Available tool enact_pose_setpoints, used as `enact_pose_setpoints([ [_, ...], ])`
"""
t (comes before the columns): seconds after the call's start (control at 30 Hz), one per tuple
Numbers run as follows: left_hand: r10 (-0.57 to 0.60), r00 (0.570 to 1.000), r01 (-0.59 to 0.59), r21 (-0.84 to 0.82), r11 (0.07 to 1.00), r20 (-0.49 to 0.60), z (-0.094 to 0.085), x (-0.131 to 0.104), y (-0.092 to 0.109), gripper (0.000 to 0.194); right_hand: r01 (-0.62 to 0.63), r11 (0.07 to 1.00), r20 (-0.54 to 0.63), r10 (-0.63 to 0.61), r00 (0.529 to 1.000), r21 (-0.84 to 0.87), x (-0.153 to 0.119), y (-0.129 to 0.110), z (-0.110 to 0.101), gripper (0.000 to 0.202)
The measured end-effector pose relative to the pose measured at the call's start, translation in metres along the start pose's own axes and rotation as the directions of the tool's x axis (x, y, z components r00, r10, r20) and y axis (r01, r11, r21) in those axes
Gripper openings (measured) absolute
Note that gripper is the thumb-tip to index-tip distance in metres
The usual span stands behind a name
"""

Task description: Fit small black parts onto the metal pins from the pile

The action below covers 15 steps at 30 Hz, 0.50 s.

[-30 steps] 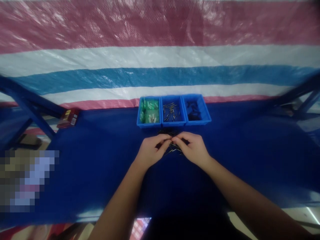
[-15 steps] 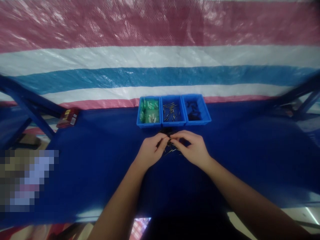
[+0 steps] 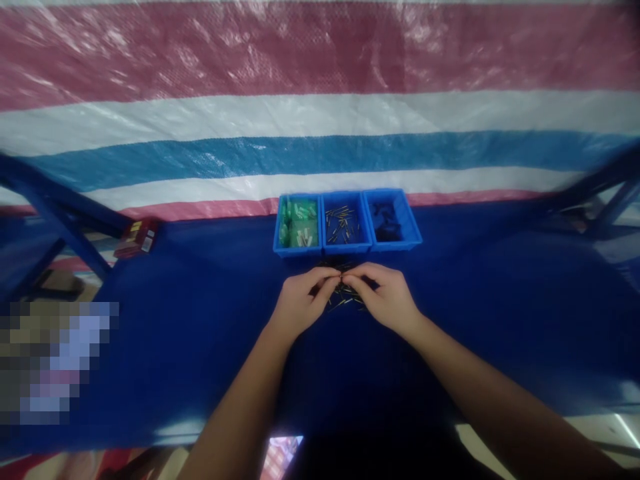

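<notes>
My left hand [image 3: 306, 298] and my right hand [image 3: 384, 293] meet fingertip to fingertip, each closed in a pinch. Whatever sits between the fingertips is too small and covered to name. Beneath and just behind them lies a loose pile of thin dark and brass-coloured pieces [image 3: 346, 298] on the blue table, partly hidden by my fingers. Beyond the pile stand three blue bins side by side. The left bin [image 3: 300, 252] holds green bags and small whitish pieces, the middle bin [image 3: 349, 248] slim metal pins, the right bin [image 3: 397, 245] dark pieces.
The blue tabletop [image 3: 190, 347] spreads to both sides. A small red box [image 3: 136, 239] lies at its far left, near a blue metal frame [image 3: 63, 217]. Striped plastic sheeting [image 3: 320, 113] hangs behind the bins. A lit screen [image 3: 281, 457] shows below the near edge.
My fingertips have drawn closer together, and the thin piece that showed between them is now mostly covered. The bins and the pile look the same.
</notes>
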<state>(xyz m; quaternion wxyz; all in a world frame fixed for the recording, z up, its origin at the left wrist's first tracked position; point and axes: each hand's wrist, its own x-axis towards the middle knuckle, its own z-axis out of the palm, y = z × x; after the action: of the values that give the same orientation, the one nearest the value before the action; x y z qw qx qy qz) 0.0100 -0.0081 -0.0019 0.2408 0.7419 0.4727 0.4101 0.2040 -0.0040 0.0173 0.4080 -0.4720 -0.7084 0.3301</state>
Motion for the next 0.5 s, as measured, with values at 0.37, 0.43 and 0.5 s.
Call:
enact_pose_setpoints([
  [0.37, -0.046, 0.995, 0.041, 0.06, 0.997, 0.088, -0.0019, 0.0021, 0.0011, 0.018, 0.037, 0.998, 0.004, -0.037, 0.999, 0.044, 0.0003, -0.006, 0.0012, 0.009],
  [0.43, -0.017, 0.995, 0.01, 0.074, 0.997, 0.097, -0.0026, 0.0024, -0.0002, 0.021, 0.053, 0.997, -0.002, -0.053, 0.999, 0.048, -0.0005, -0.0063, 0.0015, 0.01],
  [0.5, 0.005, 0.995, -0.013, 0.083, 0.996, 0.101, -0.0033, 0.0025, -0.0016, 0.024, 0.068, 0.996, -0.007, -0.068, 0.998, 0.053, -0.0013, -0.0063, 0.0015, 0.01],
])
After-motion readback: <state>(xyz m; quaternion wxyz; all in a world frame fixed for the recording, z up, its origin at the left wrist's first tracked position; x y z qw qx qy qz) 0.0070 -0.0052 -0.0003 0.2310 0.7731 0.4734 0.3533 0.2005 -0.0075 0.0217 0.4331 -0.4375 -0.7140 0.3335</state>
